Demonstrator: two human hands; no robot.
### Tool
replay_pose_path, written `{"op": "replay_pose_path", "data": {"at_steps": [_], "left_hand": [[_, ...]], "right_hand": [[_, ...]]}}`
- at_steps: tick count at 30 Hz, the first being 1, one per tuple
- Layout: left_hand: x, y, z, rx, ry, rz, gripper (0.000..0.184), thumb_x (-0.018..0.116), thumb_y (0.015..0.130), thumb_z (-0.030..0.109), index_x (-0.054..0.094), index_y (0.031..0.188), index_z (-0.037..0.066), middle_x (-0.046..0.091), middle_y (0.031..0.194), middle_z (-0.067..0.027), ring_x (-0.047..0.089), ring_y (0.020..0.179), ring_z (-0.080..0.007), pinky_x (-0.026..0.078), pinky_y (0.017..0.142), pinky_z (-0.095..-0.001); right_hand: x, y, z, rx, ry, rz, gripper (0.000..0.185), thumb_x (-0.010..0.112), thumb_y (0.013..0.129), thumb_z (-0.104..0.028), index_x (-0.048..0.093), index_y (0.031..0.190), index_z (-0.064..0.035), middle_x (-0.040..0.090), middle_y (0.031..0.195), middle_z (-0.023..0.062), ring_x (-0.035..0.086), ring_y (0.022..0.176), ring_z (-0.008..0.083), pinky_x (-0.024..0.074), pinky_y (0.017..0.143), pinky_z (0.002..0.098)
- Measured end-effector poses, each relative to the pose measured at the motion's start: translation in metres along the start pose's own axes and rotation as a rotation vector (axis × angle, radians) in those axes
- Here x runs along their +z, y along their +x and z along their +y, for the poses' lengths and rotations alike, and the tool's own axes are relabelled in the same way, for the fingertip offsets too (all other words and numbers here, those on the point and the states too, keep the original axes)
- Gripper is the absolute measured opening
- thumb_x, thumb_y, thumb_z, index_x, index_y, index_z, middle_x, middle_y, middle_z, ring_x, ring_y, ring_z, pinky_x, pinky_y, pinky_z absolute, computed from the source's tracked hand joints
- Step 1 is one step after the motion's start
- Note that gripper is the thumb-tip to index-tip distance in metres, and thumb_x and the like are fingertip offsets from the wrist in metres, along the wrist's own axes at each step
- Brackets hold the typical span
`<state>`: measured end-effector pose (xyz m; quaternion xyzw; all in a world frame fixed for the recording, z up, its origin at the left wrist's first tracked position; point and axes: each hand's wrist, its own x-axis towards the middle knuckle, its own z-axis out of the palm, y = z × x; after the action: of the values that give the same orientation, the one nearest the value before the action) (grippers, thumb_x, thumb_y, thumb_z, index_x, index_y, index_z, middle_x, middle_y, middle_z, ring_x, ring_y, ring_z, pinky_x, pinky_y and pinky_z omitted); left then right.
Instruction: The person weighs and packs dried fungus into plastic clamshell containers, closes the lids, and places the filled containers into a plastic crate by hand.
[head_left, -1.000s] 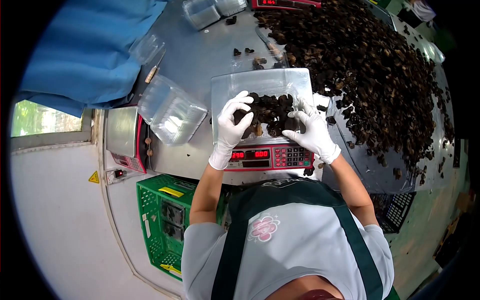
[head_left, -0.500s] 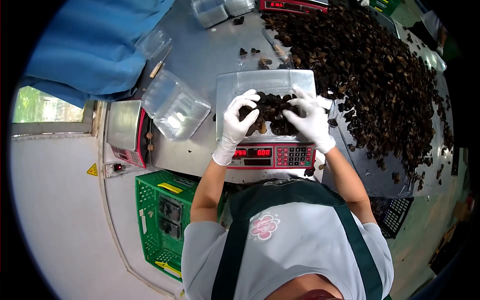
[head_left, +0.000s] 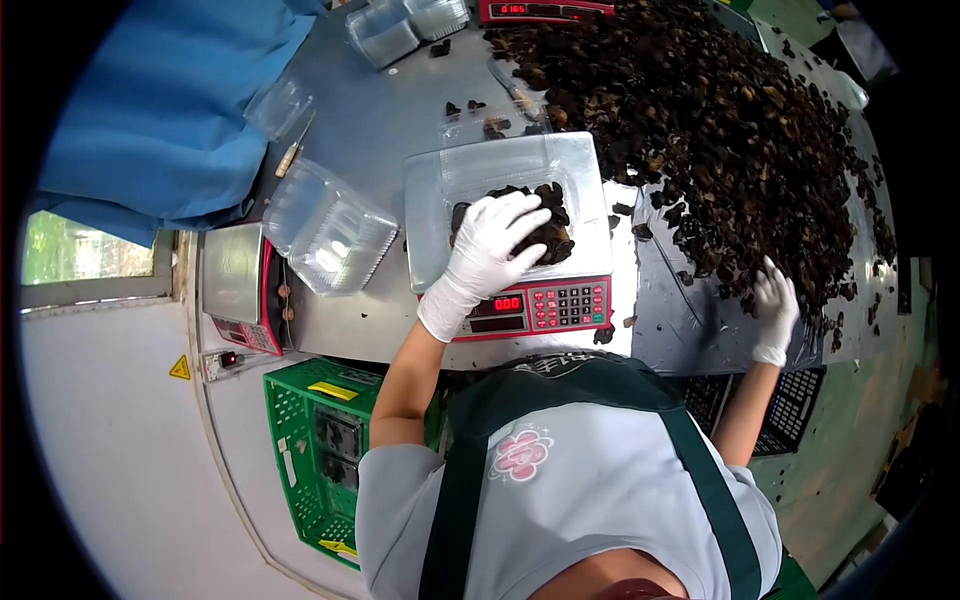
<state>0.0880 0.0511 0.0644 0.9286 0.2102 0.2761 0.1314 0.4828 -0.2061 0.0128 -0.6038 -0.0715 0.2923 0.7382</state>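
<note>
On the scale's metal plate (head_left: 425, 170) sits a clear plastic box (head_left: 575, 215) with dark, mushroom-like pieces (head_left: 553, 215) in it. My left hand (head_left: 492, 245), in a white glove, lies over these pieces with its fingers spread. My right hand (head_left: 775, 305), gloved too, is at the near edge of the large dark heap (head_left: 740, 150), its fingers apart and nothing visible in them. The scale's red panel (head_left: 570, 306) reads 0.00 in one window; my left hand and wrist hide part of the display.
Stacked clear boxes (head_left: 335, 235) lie left of the scale, near a wooden-handled tool (head_left: 288, 160). A second scale (head_left: 235, 270) stands farther left. Below the table edge are a green crate (head_left: 285, 420) and a black crate (head_left: 790, 410). A person's sleeve (head_left: 865, 45) shows top right.
My right hand has left the box and moved right to the heap's near edge. My left hand has shifted over the pieces, its fingers now spread across them.
</note>
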Motion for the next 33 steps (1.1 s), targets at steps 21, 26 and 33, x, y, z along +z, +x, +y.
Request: {"op": "replay_pose_path", "data": {"at_steps": [21, 26, 33], "left_hand": [[-0.026, -0.039, -0.020, -0.638, -0.286, 0.376, 0.024, 0.062, 0.083, 0.000, 0.067, 0.106, 0.003, 0.064, 0.113, -0.0095, 0.059, 0.108, -0.0198, 0.044, 0.096, -0.0315], [-0.025, -0.050, -0.021, -0.683, -0.307, 0.425, 0.023, 0.061, 0.083, -0.002, 0.067, 0.105, 0.001, 0.064, 0.112, -0.0094, 0.059, 0.106, -0.0190, 0.044, 0.095, -0.0309], [-0.025, -0.067, -0.031, -0.719, -0.339, 0.482, 0.022, 0.058, 0.086, -0.002, 0.066, 0.106, -0.001, 0.064, 0.111, -0.0100, 0.059, 0.105, -0.0186, 0.044, 0.094, -0.0302]], "right_hand": [[0.052, 0.031, 0.061, -0.476, -1.215, 0.015, 0.032, 0.068, 0.079, -0.033, 0.068, 0.104, -0.0123, 0.070, 0.096, 0.0095, 0.068, 0.086, 0.0252, 0.0534, 0.078, 0.0343], [0.101, 0.055, 0.108, -0.478, -1.565, -0.085, 0.035, 0.071, 0.076, -0.036, 0.064, 0.098, -0.0101, 0.067, 0.090, 0.0143, 0.065, 0.084, 0.0313, 0.0525, 0.072, 0.0405], [0.086, 0.067, 0.081, -0.102, -0.629, -0.119, 0.011, 0.070, 0.078, -0.015, 0.071, 0.082, -0.0051, 0.064, 0.071, -0.0037, 0.055, 0.066, 0.0041, 0.0442, 0.062, 0.0205]]}}
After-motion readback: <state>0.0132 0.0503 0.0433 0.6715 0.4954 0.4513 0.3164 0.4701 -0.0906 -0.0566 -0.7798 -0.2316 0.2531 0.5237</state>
